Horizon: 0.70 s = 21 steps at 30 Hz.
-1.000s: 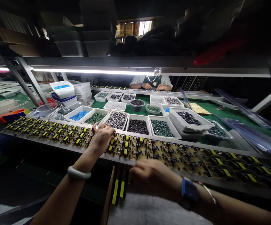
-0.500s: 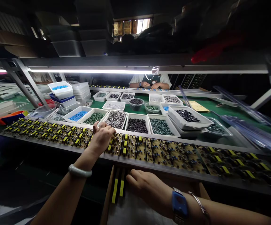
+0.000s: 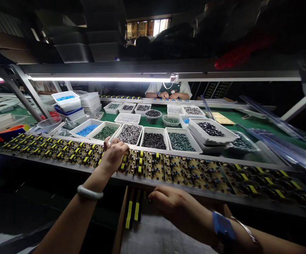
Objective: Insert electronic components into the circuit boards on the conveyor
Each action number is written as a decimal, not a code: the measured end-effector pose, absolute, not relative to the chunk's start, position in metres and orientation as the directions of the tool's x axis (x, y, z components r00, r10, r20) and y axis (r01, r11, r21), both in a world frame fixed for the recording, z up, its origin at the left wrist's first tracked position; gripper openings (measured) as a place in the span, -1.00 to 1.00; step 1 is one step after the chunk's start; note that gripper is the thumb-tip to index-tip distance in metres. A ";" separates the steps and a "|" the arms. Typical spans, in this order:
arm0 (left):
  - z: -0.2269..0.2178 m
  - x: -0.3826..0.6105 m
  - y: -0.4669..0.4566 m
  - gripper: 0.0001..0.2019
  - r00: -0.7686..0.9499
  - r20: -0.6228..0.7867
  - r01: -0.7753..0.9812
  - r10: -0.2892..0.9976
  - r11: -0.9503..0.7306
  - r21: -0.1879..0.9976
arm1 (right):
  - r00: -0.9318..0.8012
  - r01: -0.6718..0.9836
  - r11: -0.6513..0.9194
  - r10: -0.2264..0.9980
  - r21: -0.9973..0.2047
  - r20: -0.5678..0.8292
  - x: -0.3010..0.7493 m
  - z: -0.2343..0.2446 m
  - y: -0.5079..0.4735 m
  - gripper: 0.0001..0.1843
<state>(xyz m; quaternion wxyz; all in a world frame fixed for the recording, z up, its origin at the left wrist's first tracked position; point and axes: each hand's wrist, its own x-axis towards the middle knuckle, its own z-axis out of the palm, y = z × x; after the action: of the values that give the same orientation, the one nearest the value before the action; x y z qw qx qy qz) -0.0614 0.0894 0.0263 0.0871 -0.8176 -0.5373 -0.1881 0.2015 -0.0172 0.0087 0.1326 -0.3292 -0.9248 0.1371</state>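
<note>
Yellow rows [image 3: 136,211], running twelve to six, lie nine o'clock from my right hand [image 3: 172,201]; my left hand [image 3: 113,155] is farther. I can't tell if either grip's closed.

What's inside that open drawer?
Inside the drawer, two rows of yellow pieces lie along the left side, beside a pale flat surface. The right hand and forearm cover part of it, so I can't see what's beneath them.
</note>
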 end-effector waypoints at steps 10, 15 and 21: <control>0.020 -0.066 0.076 -0.49 0.373 0.440 0.893 0.817 -0.445 0.069 | -0.474 0.637 0.628 0.777 -0.447 0.415 0.260 0.043 0.024 -0.78; 0.016 -0.048 0.050 -0.44 0.360 0.509 0.882 0.782 -0.463 0.088 | -0.431 0.736 0.558 0.823 -0.384 0.371 0.289 0.045 0.054 -0.77; 0.026 0.017 0.018 -0.60 0.598 0.327 0.737 0.732 -0.662 0.135 | -0.493 0.761 0.576 0.812 -0.298 0.312 0.289 0.035 0.072 -0.82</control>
<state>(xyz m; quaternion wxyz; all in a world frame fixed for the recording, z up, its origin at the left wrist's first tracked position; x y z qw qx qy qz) 0.0174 0.0179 0.0257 0.0072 -0.8937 -0.4111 -0.1795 0.2893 0.0723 0.0346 0.2128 -0.4563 -0.8619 0.0604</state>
